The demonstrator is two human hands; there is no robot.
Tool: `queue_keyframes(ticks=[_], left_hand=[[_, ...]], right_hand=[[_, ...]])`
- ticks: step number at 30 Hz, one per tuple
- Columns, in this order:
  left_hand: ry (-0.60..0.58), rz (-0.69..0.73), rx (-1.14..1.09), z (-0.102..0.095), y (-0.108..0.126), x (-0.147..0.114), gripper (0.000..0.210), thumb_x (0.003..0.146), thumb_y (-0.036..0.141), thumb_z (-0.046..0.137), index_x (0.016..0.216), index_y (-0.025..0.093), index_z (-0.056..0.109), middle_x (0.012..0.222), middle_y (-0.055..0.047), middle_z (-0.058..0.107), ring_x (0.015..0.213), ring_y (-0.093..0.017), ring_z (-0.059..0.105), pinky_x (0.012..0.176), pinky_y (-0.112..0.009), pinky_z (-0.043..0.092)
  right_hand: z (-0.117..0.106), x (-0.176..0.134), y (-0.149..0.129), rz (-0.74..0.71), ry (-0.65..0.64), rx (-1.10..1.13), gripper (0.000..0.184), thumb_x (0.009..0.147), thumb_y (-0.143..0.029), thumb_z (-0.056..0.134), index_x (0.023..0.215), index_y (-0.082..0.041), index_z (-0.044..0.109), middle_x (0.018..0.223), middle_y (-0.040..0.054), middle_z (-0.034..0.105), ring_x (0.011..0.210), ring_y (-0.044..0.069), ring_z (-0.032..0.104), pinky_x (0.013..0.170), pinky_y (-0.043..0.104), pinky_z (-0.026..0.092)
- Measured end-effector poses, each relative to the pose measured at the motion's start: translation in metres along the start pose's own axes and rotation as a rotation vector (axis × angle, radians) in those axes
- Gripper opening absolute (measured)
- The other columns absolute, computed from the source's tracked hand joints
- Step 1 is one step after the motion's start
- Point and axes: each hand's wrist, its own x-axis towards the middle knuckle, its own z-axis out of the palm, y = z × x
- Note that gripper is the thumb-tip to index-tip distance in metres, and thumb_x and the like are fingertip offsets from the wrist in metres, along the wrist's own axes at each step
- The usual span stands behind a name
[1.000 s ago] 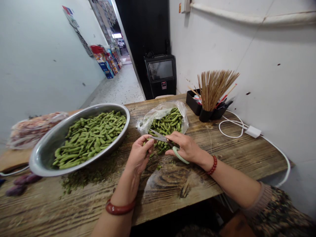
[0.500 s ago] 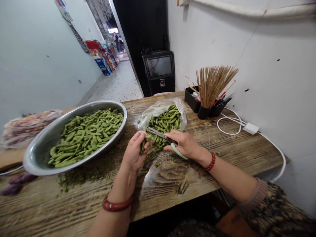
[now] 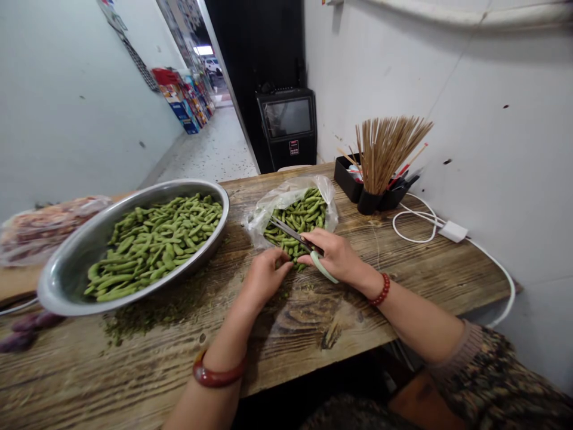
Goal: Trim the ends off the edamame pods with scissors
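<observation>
My right hand (image 3: 336,255) grips scissors (image 3: 290,232) with pale green handles. The blades point left and away over green soybean pods (image 3: 301,216) spilling from a clear plastic bag (image 3: 264,216). At the near edge of those pods is my left hand (image 3: 267,275), its fingers curled in and thumb close to a pod on the table. What its fingers hold is hidden behind the back of the hand. To the left, a large metal basin (image 3: 67,292) holds many more pods (image 3: 156,239).
Small green trimmings (image 3: 143,322) litter the wooden table (image 3: 286,370) below the basin. Bamboo skewers (image 3: 385,155) stand in a black holder (image 3: 370,202) at the back right, near a white cable (image 3: 414,239). Bagged meat (image 3: 49,227) lies far left, beside purple items (image 3: 27,334).
My left hand has moved right and turned palm down, to the pods by the bag; the pods seen in it before are out of sight. My right hand keeps the scissors over the bag.
</observation>
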Motion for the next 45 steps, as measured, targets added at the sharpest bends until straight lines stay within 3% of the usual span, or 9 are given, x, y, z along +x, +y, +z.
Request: queue_keyframes(ticks=[5,8,12,17,21,30,37,43,45], left_hand=[[-0.097,0.027,0.212,-0.001,-0.003,-0.002,0.005,0.069,0.017,0.066,0.069,0.017,0.061,0.067,-0.001,0.059,0.063,-0.016,0.051,0.059,-0.026,0.034],[-0.061,0.027,0.176,-0.004,-0.004,0.000,0.007,0.067,0.014,0.064,0.064,0.017,0.059,0.065,0.000,0.057,0.064,-0.016,0.051,0.061,-0.027,0.035],[0.040,-0.026,-0.120,-0.012,-0.001,0.002,0.006,0.071,0.021,0.064,0.069,0.016,0.061,0.067,0.000,0.059,0.064,-0.014,0.053,0.062,-0.025,0.038],[0.001,-0.295,-0.662,-0.021,0.013,-0.002,0.024,0.078,0.039,0.062,0.088,0.017,0.057,0.046,0.008,0.043,0.040,-0.007,0.033,0.041,-0.018,0.023],[-0.020,-0.319,-0.861,-0.023,0.021,-0.004,0.026,0.077,0.039,0.065,0.086,0.017,0.054,0.046,0.008,0.044,0.040,-0.006,0.032,0.038,-0.016,0.020],[-0.036,-0.294,-0.881,-0.019,0.019,-0.005,0.025,0.076,0.036,0.067,0.088,0.015,0.059,0.050,0.006,0.047,0.043,-0.006,0.039,0.038,-0.016,0.023],[-0.019,-0.309,-0.915,-0.019,0.020,-0.005,0.029,0.071,0.034,0.072,0.090,0.015,0.060,0.058,0.004,0.056,0.042,-0.006,0.044,0.038,-0.016,0.024],[-0.007,-0.288,-0.980,-0.022,0.021,-0.003,0.026,0.074,0.032,0.069,0.087,0.015,0.054,0.085,-0.004,0.066,0.045,-0.005,0.049,0.035,-0.015,0.025],[0.007,-0.290,-0.989,-0.023,0.022,-0.003,0.026,0.073,0.031,0.070,0.085,0.015,0.053,0.081,-0.003,0.066,0.044,-0.005,0.047,0.036,-0.015,0.025]], right_hand=[[0.001,0.000,0.000,0.006,-0.003,-0.001,0.042,0.082,-0.036,0.067,0.118,-0.017,0.056,0.097,0.0082,0.062,0.083,0.019,0.060,0.073,0.030,0.049],[0.001,0.000,-0.001,0.004,-0.004,0.017,0.042,0.082,-0.035,0.067,0.118,-0.018,0.056,0.097,0.0085,0.062,0.085,0.020,0.060,0.075,0.031,0.050],[0.001,0.000,-0.001,0.008,0.001,0.037,0.041,0.080,-0.035,0.070,0.116,-0.018,0.058,0.095,0.0075,0.062,0.083,0.019,0.060,0.075,0.031,0.049],[0.000,0.001,-0.004,0.004,-0.024,0.059,0.045,0.079,-0.035,0.071,0.118,-0.017,0.057,0.094,0.0065,0.060,0.078,0.017,0.058,0.070,0.029,0.048],[0.000,0.000,-0.007,0.002,-0.086,0.056,0.047,0.078,-0.036,0.071,0.119,-0.018,0.056,0.093,0.0052,0.058,0.073,0.015,0.056,0.068,0.027,0.047],[-0.001,-0.001,-0.010,0.000,-0.170,0.024,0.052,0.078,-0.036,0.071,0.125,-0.020,0.054,0.094,0.0051,0.056,0.077,0.016,0.055,0.070,0.027,0.046],[0.000,-0.001,-0.008,-0.003,-0.159,0.040,0.050,0.078,-0.035,0.072,0.122,-0.021,0.056,0.093,0.0047,0.056,0.078,0.017,0.055,0.071,0.028,0.046],[0.002,0.000,-0.004,0.043,-0.098,0.118,0.046,0.077,-0.034,0.072,0.118,-0.019,0.058,0.090,0.0038,0.057,0.074,0.015,0.055,0.069,0.027,0.046],[0.003,0.000,-0.004,0.044,-0.086,0.127,0.045,0.076,-0.033,0.073,0.117,-0.018,0.058,0.089,0.0036,0.057,0.075,0.015,0.055,0.069,0.027,0.046]])
